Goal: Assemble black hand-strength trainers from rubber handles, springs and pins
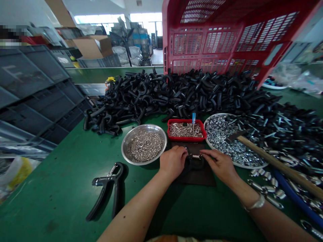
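My left hand (pixel 173 160) and my right hand (pixel 219 164) meet over a dark mat (pixel 199 176) on the green table. Between them they hold a black handle part (pixel 194 162) with a small metal spring on top. Both hands have their fingers closed on it. Just beyond the hands stand a red tray of metal pins (pixel 186 130) with a blue-handled tool upright in it, a round steel bowl of small metal pieces (pixel 144 144) to the left, and a large steel bowl of nuts (pixel 228 141) to the right.
A finished black hand grip (pixel 108 190) lies at the left front. A big heap of black handles (pixel 181 94) spans the table's back, under a tipped red crate (pixel 227 37). A wooden-handled hammer (pixel 275 161) rests across the right bowl. Grey crates stack at the left.
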